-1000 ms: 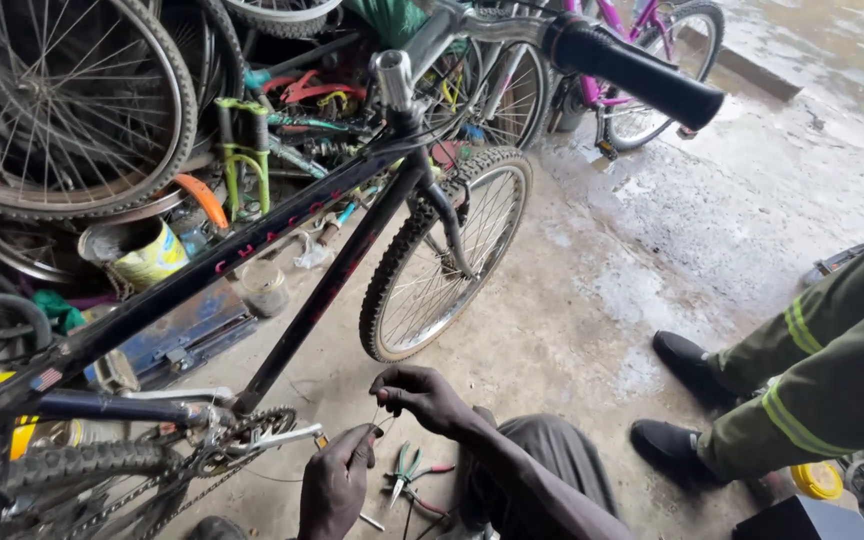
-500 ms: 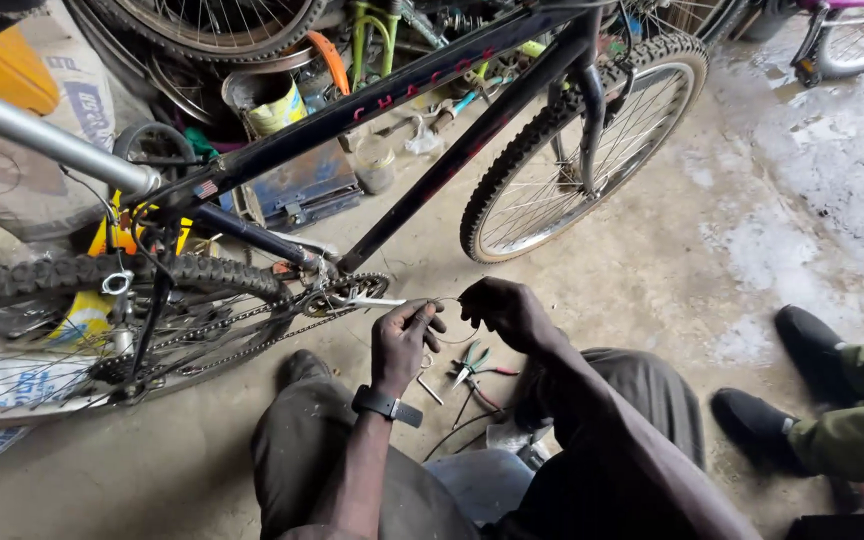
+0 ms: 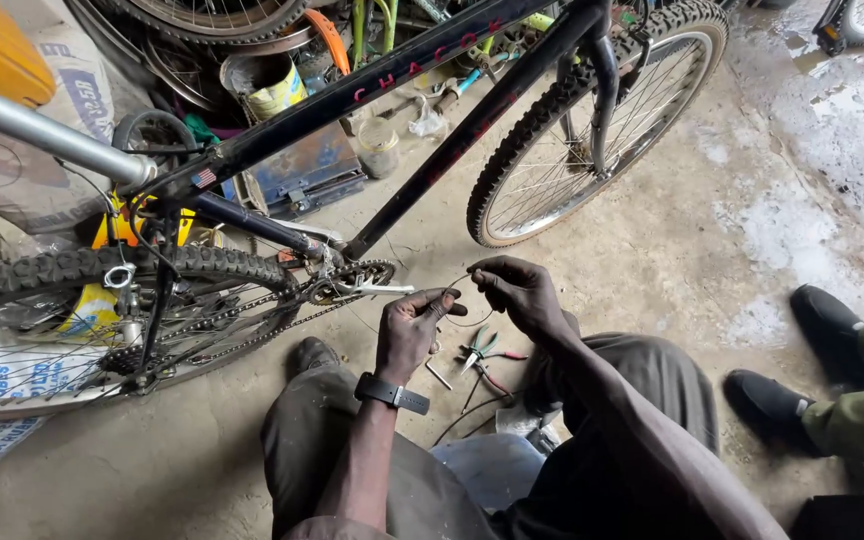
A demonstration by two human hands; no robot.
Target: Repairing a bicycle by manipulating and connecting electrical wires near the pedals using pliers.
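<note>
Thin cable (image 3: 467,322) pinched taut between left hand (image 3: 410,330) and right hand (image 3: 519,293) fingertips

Soft daylight, sharp (edges slightly bowed)

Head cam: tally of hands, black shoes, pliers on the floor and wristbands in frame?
Hands: 2, left hand and right hand, both pinching a thin wire beside the bicycle crank
Black shoes: 2, on another person at right
Pliers: 1, on the floor under the hands
Wristbands: 1, black, left wrist
Total: 6
</note>
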